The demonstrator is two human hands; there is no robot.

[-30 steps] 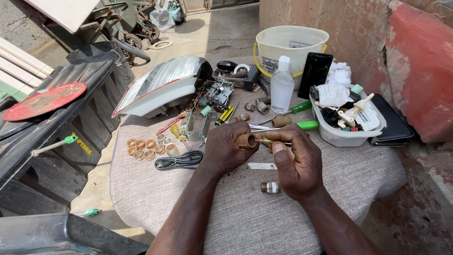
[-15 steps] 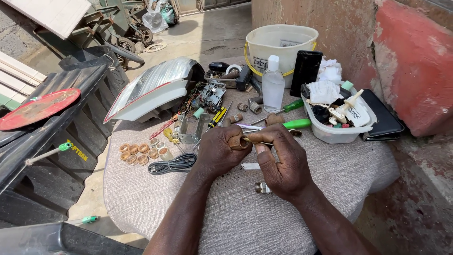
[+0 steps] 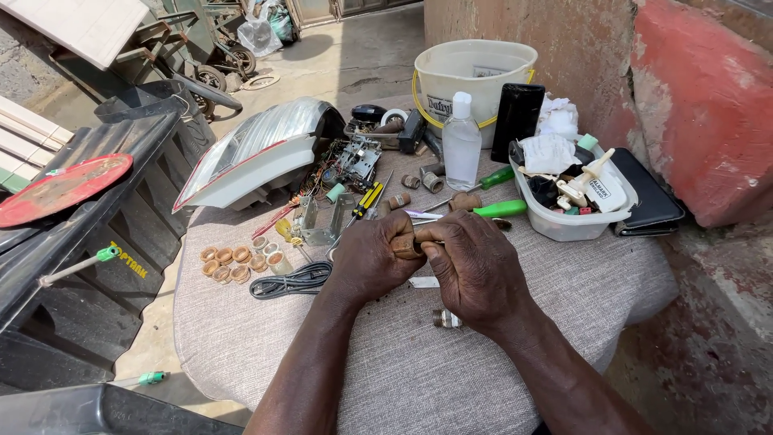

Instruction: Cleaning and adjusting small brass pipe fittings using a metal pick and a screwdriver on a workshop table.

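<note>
Outdoors on a concrete yard, beside a red-and-tan plastered wall (image 3: pixel 684 97), stands a round table covered in grey cloth (image 3: pixel 403 379). At its far edge sits a cream plastic bucket (image 3: pixel 475 76) with a yellow handle; its contents cannot be seen. Right of centre, a clear plastic tub (image 3: pixel 564 224) holds white rags, small plastic parts and fittings, with a black wallet (image 3: pixel 652 201) just beside it. A clear bottle (image 3: pixel 461 141) stands in front of the bucket. Brass rings (image 3: pixel 237 259) lie in a cluster near a coiled black cable (image 3: pixel 290 282); green-handled screwdrivers (image 3: pixel 499 209) lie near the tub. Above the table's middle, the left hand (image 3: pixel 374 258) and right hand (image 3: pixel 475 270) are both closed around a small brown cylindrical fitting (image 3: pixel 408 244), pinched between their fingertips. A threaded metal fitting (image 3: pixel 445 320) rests on the cloth beneath the right hand.
</note>
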